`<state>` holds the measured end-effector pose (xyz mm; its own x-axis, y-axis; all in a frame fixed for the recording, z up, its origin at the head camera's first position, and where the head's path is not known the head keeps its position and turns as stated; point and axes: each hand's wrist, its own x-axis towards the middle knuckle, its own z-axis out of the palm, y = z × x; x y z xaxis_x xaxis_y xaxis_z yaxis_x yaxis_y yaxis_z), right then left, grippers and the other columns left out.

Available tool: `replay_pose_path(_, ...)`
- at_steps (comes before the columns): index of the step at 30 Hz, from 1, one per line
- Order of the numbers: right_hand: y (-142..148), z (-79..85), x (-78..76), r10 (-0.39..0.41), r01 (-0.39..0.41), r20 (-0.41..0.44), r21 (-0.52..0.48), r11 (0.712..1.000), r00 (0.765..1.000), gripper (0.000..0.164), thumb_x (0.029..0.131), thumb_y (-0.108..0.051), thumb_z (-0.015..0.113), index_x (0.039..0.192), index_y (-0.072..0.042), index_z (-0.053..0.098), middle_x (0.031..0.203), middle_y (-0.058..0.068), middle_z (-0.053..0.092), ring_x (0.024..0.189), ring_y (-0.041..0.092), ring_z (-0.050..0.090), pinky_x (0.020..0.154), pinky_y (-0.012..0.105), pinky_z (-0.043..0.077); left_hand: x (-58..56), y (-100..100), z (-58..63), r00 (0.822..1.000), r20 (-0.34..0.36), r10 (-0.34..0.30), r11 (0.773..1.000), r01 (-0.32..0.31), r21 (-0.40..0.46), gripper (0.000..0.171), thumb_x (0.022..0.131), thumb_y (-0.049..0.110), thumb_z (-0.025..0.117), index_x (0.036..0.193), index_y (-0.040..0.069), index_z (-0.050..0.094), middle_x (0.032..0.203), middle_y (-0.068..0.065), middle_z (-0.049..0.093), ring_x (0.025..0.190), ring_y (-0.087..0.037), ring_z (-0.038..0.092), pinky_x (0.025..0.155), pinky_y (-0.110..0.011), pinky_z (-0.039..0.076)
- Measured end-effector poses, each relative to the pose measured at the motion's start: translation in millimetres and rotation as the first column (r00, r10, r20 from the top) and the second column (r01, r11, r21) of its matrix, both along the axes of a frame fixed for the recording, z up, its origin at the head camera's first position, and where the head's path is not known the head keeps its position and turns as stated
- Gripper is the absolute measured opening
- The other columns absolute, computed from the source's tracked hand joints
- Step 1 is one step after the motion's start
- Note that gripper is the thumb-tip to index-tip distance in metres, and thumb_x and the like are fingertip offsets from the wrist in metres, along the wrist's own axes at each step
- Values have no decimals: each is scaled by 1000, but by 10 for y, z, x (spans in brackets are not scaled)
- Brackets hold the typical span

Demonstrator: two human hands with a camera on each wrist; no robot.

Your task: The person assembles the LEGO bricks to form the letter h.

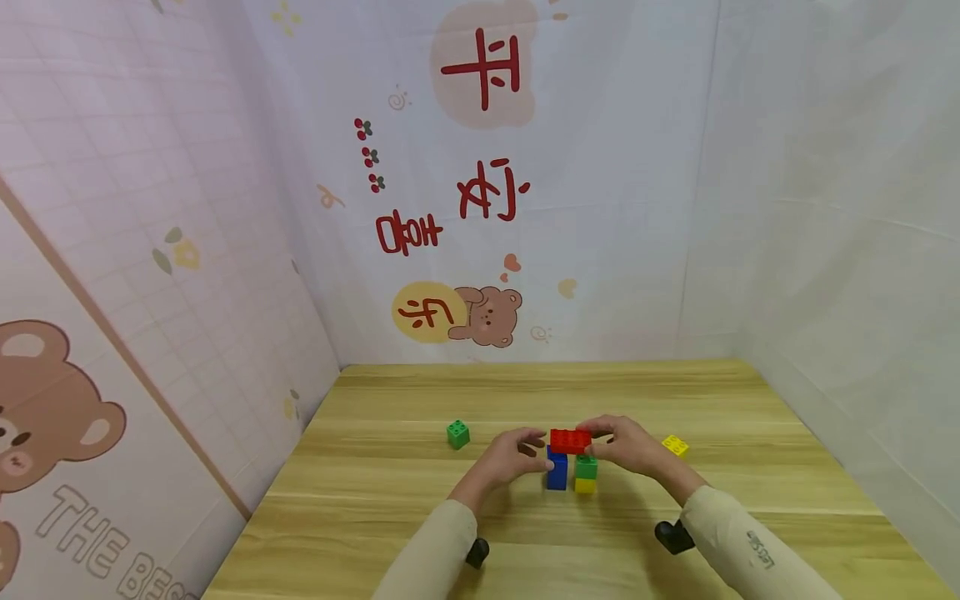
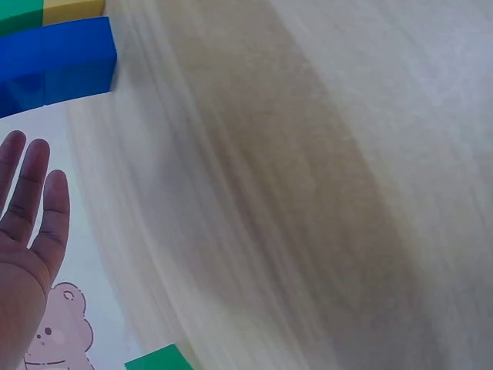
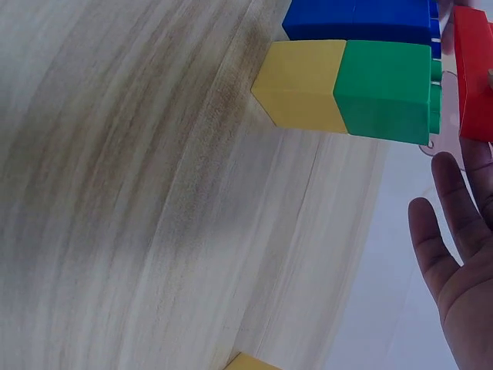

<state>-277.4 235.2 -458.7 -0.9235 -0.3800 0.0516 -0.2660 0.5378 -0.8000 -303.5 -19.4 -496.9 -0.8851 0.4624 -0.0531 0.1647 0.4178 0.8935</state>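
Observation:
My right hand [image 1: 626, 443] pinches a red brick [image 1: 570, 441] by its right end. The brick lies level over two short stacks, and in the right wrist view a small gap shows between it and the studs. One stack is a green brick [image 3: 385, 91] on a yellow brick [image 3: 300, 83]; the other is a blue stack [image 2: 58, 65] with a seam across it. Beside the blue stack, my left hand [image 1: 516, 457] is spread with thumb and fingers apart, holding nothing, its thumb tip right at the blue side.
A loose green brick [image 1: 458, 434] sits on the wooden table [image 1: 390, 500] to the left. Behind my right wrist lies a yellow brick [image 1: 675, 446]. Printed white cloth walls [image 1: 600, 250] stand at the back and sides.

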Motion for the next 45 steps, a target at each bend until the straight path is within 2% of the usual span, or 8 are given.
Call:
replay_pose_path(8,8,-12,-42,17,-17,12,5,1000,1000,32,93,-15,69,122,-4,67,116,8,65,103,28,58,88,45,52,-32,50,74,1000,-2,-6,1000,6,17,56,87,34,78,137,17,60,123,-3,64,107,-21,59,90,-43,52)
replay_pose_path(16,28,-42,-15,34,-34,16,5,999,999,35,92,-17,70,124,-3,66,116,10,64,101,25,58,84,42,53,-13,91,66,1000,-21,-14,999,14,34,31,91,30,74,120,21,72,111,8,68,102,-20,60,85,-39,52)
replay_pose_path(26,39,-91,1,-9,9,-4,-10,1000,1000,44,90,-26,75,126,-2,66,120,11,66,110,34,58,90,51,50,-11,67,54,999,-43,3,1000,-2,27,30,92,28,73,121,21,72,113,7,68,100,-17,62,86,-38,53)
replay_pose_path(33,35,-180,-15,-26,26,-31,15,1000,999,40,92,-33,72,122,-7,69,115,5,68,104,25,60,89,49,49,-7,60,61,999,-43,-10,999,12,32,30,91,28,75,119,19,72,110,7,68,98,-19,62,83,-36,53)
replay_pose_path(45,-4,-287,40,-66,71,-81,62,996,995,42,95,-35,67,127,-8,67,116,3,68,106,25,60,89,49,48,15,55,-17,996,-81,-28,1000,29,11,32,93,30,71,124,20,70,113,9,68,101,-15,62,86,-35,53)
